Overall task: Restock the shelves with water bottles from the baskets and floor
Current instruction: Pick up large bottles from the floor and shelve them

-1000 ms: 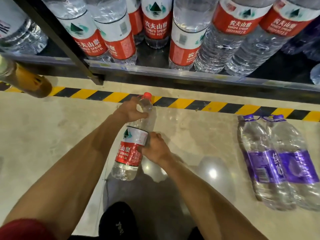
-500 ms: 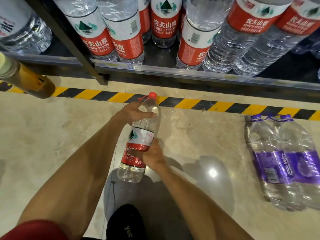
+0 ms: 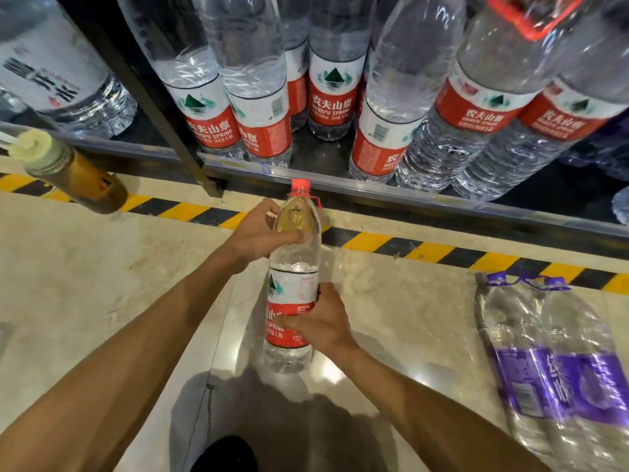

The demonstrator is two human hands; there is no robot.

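- The bottle hung over the floor between both hands, its red cap pointing toward the shelf, seemingly ready to go in.
- The left hand held its clear shoulder, fingers clamped just under the cap, probably to steer the top.
- The right hand held the label, fingers curled round it above the base, likely carrying the weight.
- Beyond the left fingers, the shelf showed a bare patch between the stocked bottles, which I judged to be the likely slot.
- Well to the right of the right fingers, a purple pack lay on the floor, not yet shelved.
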